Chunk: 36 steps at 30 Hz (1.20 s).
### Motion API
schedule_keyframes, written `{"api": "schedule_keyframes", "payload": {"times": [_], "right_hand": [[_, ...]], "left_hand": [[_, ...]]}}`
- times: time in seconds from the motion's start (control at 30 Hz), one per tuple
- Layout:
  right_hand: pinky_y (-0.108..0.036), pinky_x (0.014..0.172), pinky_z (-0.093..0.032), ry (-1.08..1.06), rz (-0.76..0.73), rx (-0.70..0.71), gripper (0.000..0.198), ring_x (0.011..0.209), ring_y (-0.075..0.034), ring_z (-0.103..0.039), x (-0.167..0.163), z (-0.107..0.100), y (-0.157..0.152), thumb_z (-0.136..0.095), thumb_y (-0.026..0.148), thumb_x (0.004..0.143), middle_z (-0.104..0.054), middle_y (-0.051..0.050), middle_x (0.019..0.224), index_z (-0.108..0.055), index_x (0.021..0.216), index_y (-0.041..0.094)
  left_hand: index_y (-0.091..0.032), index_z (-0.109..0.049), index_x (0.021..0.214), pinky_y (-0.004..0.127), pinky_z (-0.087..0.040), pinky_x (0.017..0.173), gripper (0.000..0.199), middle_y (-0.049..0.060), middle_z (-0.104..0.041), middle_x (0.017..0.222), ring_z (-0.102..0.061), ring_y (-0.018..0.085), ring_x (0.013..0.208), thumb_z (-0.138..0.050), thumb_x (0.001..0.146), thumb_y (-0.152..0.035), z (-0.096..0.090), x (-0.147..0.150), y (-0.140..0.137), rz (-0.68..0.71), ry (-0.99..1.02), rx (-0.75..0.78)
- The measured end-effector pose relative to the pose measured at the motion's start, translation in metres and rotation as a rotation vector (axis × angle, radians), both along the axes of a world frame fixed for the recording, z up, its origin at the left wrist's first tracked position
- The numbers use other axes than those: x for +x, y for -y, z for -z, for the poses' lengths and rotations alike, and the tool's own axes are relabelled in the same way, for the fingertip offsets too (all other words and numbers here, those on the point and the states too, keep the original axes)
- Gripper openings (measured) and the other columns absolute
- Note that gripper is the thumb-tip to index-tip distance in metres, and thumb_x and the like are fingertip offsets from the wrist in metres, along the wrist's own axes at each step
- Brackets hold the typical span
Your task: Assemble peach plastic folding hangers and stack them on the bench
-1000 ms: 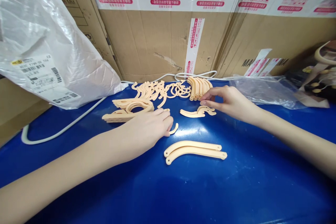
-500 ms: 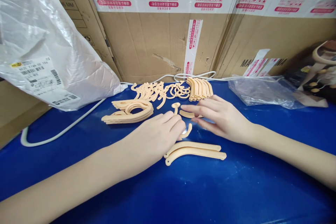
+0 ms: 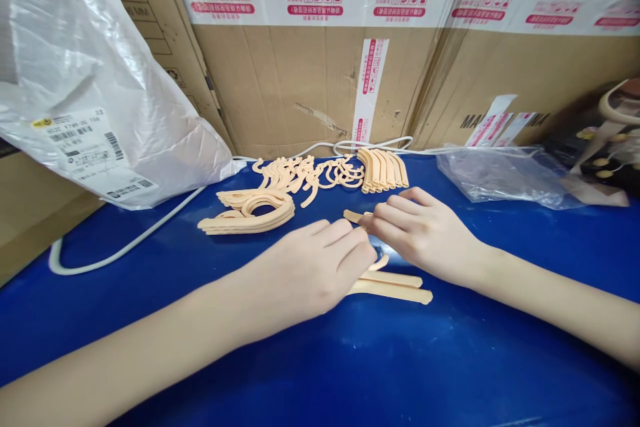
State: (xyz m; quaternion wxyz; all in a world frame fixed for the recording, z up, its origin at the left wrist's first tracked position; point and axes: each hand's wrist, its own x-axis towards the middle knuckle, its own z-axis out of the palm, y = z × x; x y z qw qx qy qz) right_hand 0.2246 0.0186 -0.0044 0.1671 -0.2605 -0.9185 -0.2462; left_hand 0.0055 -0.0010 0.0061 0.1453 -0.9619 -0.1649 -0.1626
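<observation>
My left hand (image 3: 325,263) is closed over a small cream plastic hanger hook (image 3: 381,262), whose curved end sticks out below the fingers. Its rest is hidden. Close against it, my right hand (image 3: 417,227) has thumb and fingers pinched together at the left fingertips. Whatever sits in that pinch is covered. Just beyond the right fingers, one end of a cream curved piece (image 3: 352,215) shows on the table. Two long cream hanger arms (image 3: 400,287) lie side by side under and right of my left hand, their left ends covered.
Left of the hands lies a stack of folded cream hangers (image 3: 250,217). Behind are many loose hooks (image 3: 287,173) and a row of hanger arms (image 3: 384,170). A white plastic bag (image 3: 100,93), a cable (image 3: 125,250), clear plastic (image 3: 500,177) and cardboard boxes (image 3: 290,80) border the blue table (image 3: 400,373).
My left hand has shifted right with the hook, partly covering the two long arms. My right hand's fingers, earlier apart, have closed and come against the left fingers. The hook's round head is now hidden.
</observation>
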Motion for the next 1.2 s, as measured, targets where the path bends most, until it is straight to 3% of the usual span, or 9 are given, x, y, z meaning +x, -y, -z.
{"api": "schedule_keyframes", "payload": {"times": [0.07,0.17,0.3,0.4,0.53,0.8,1.1,1.17,1.2], "right_hand": [[-0.033,0.068,-0.034,-0.103,0.044,-0.162,0.025,0.07,-0.017,-0.055,0.002,0.001,-0.002,-0.04,0.022,0.098,-0.063,-0.004,0.074,-0.063,0.09,0.016],[-0.03,0.069,-0.039,-0.373,0.086,-0.565,0.019,0.071,-0.015,-0.057,0.003,0.003,-0.003,-0.048,0.031,0.095,-0.064,-0.002,0.077,-0.06,0.089,0.019],[-0.024,0.055,-0.04,-0.825,0.044,-1.133,0.023,0.059,-0.011,-0.052,-0.002,0.009,0.0,-0.053,0.041,0.092,-0.056,0.003,0.067,-0.057,0.087,0.019],[-0.021,0.047,-0.035,-1.025,-0.022,-1.355,0.024,0.051,-0.007,-0.044,-0.007,0.015,-0.001,-0.06,0.042,0.087,-0.048,0.006,0.062,-0.056,0.086,0.019],[-0.021,0.046,-0.034,-1.055,-0.046,-1.435,0.025,0.047,-0.007,-0.042,-0.009,0.021,-0.003,-0.059,0.042,0.088,-0.048,0.007,0.053,-0.058,0.083,0.018],[-0.021,0.047,-0.036,-1.025,-0.006,-1.431,0.028,0.05,-0.007,-0.047,-0.009,0.025,-0.006,-0.061,0.043,0.086,-0.052,0.005,0.056,-0.06,0.079,0.016],[-0.02,0.048,-0.038,-0.998,0.021,-1.446,0.029,0.055,-0.008,-0.049,-0.009,0.028,-0.009,-0.06,0.045,0.086,-0.057,0.001,0.066,-0.063,0.083,0.016],[-0.02,0.047,-0.038,-1.002,0.026,-1.441,0.029,0.055,-0.008,-0.049,-0.01,0.027,-0.01,-0.061,0.045,0.085,-0.057,0.001,0.066,-0.063,0.083,0.016],[-0.02,0.047,-0.038,-1.005,0.033,-1.438,0.029,0.055,-0.008,-0.049,-0.01,0.027,-0.01,-0.061,0.044,0.085,-0.056,0.001,0.065,-0.063,0.083,0.016]], "left_hand": [[-0.015,-0.052,0.093,0.032,-0.046,0.077,0.022,0.007,-0.063,0.092,-0.058,0.018,0.086,-0.031,0.098,-0.01,-0.01,-0.005,-0.005,0.001,0.094,-0.083],[-0.019,-0.048,0.096,0.031,-0.045,0.078,0.007,0.004,-0.061,0.094,-0.058,0.017,0.089,-0.041,0.097,-0.018,-0.018,-0.013,-0.006,-0.056,0.235,-0.211],[-0.021,-0.046,0.094,0.028,-0.042,0.066,0.005,-0.001,-0.056,0.082,-0.054,0.015,0.074,-0.046,0.096,-0.025,-0.011,-0.021,0.003,-0.115,0.224,-0.38],[-0.021,-0.045,0.097,0.026,-0.038,0.059,0.009,-0.002,-0.053,0.08,-0.051,0.014,0.07,-0.05,0.093,-0.027,0.0,-0.024,0.011,-0.152,0.142,-0.501],[-0.021,-0.046,0.087,0.03,-0.039,0.063,0.011,0.002,-0.054,0.094,-0.049,0.018,0.078,-0.053,0.09,-0.029,0.009,-0.025,0.013,-0.156,0.023,-0.547],[-0.021,-0.051,0.089,0.041,-0.042,0.078,0.013,0.008,-0.05,0.122,-0.049,0.026,0.097,-0.058,0.085,-0.031,0.016,-0.022,0.018,-0.149,0.033,-0.467],[-0.019,-0.054,0.089,0.038,-0.04,0.072,0.011,0.007,-0.058,0.11,-0.052,0.024,0.091,-0.046,0.092,-0.025,0.029,-0.018,0.021,-0.166,0.106,-0.289],[-0.019,-0.053,0.089,0.038,-0.041,0.075,0.011,0.006,-0.06,0.105,-0.052,0.023,0.091,-0.047,0.093,-0.027,0.028,-0.018,0.02,-0.193,0.188,-0.347],[-0.019,-0.053,0.088,0.036,-0.041,0.075,0.012,0.004,-0.06,0.101,-0.053,0.021,0.088,-0.049,0.093,-0.029,0.026,-0.019,0.018,-0.227,0.246,-0.449]]}}
